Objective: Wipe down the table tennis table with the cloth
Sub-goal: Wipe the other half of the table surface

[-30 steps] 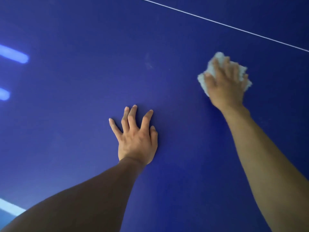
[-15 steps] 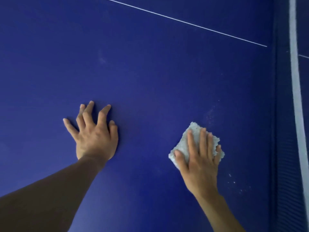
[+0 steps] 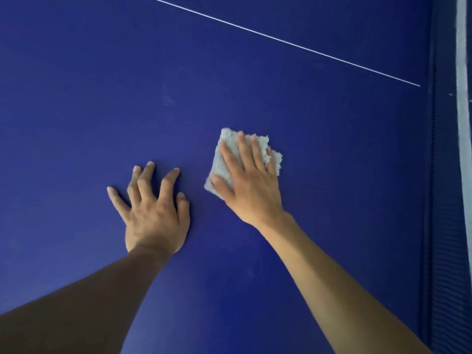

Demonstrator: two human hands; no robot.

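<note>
The blue table tennis table point(image 3: 332, 149) fills the view. A folded pale grey cloth point(image 3: 224, 159) lies flat on it near the middle. My right hand point(image 3: 250, 185) presses on the cloth with straight, spread fingers, covering most of it. My left hand point(image 3: 153, 213) rests on the bare table just left of the cloth, fingers spread, fingertips on the surface, holding nothing.
A thin white centre line point(image 3: 281, 40) runs diagonally across the far part of the table. The dark net point(image 3: 444, 200) with its white top band point(image 3: 463, 123) stands along the right edge. A faint smudge point(image 3: 168, 99) shows beyond my left hand.
My right hand has slid the cloth left, from near the net to right beside my left hand. The left hand has stayed planted while the view shifted.
</note>
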